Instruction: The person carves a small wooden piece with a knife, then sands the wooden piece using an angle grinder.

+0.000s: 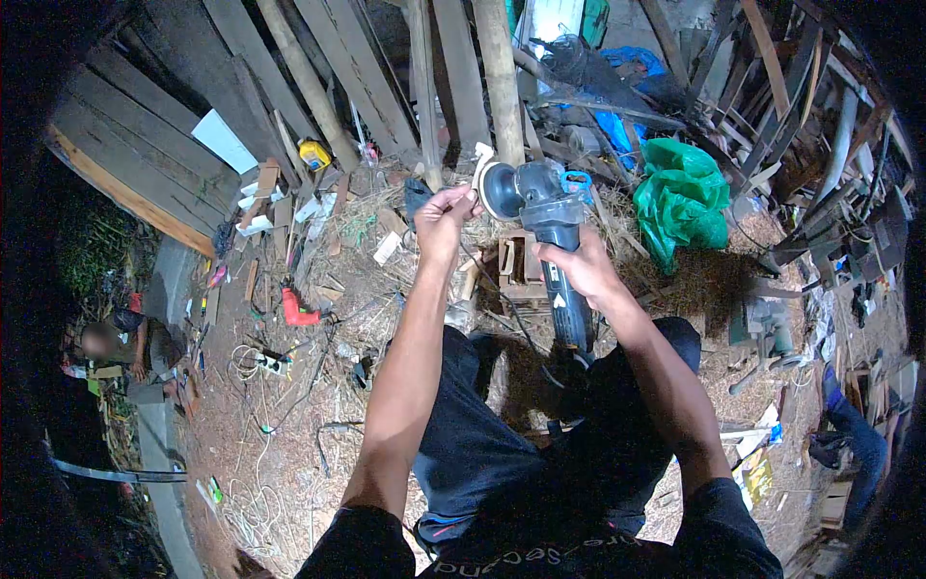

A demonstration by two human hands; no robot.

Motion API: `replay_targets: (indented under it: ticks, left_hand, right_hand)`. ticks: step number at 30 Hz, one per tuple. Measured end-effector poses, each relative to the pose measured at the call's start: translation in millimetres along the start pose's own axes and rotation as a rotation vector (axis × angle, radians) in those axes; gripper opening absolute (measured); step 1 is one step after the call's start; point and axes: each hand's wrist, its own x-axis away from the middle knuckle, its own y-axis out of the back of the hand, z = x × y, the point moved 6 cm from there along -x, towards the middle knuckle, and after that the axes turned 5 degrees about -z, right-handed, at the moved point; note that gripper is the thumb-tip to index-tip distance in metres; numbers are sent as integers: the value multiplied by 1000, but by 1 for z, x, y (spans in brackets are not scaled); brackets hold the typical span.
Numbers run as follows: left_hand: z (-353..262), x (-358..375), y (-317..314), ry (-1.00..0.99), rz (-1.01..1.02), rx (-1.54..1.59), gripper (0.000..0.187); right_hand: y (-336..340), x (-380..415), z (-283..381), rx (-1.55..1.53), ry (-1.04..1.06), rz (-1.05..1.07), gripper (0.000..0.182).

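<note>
Dark shirt (540, 536) was nearest, then dark trousers (473, 410), knees spread, presumably to give the tool room. Angle grinder (558, 221) sat between and beyond the knees, head far, tail near; probably angled that way so its pad (500, 191) faced left toward the work. Right hand (590, 270) was wrapped round the body, likely for steadiness and clear of the pad. Left hand (444, 216) pinched a small pale piece (482, 152) by the pad's left face, fingertip grip probably for angle control; couldn't tell if touching. Red drill (298, 307) and power strip (274, 362) lay left on the ground, green plastic bag (681, 201) far right, all clear of the pad.
</note>
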Motion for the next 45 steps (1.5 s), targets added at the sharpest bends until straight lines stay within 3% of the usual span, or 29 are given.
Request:
replay_targets:
  ticks: [11, 32, 45]
  left_hand:
    - [9, -1, 3, 158, -12, 259, 21]
    - [20, -2, -1, 45, 34, 184, 18]
    - [13, 1, 3, 198, -41, 350, 23]
  right_hand:
    - [4, 7, 6, -130, -157, 37, 42]
    - [3, 7, 5, -102, -178, 23, 36]
    - [7, 8, 4, -98, -138, -11, 33]
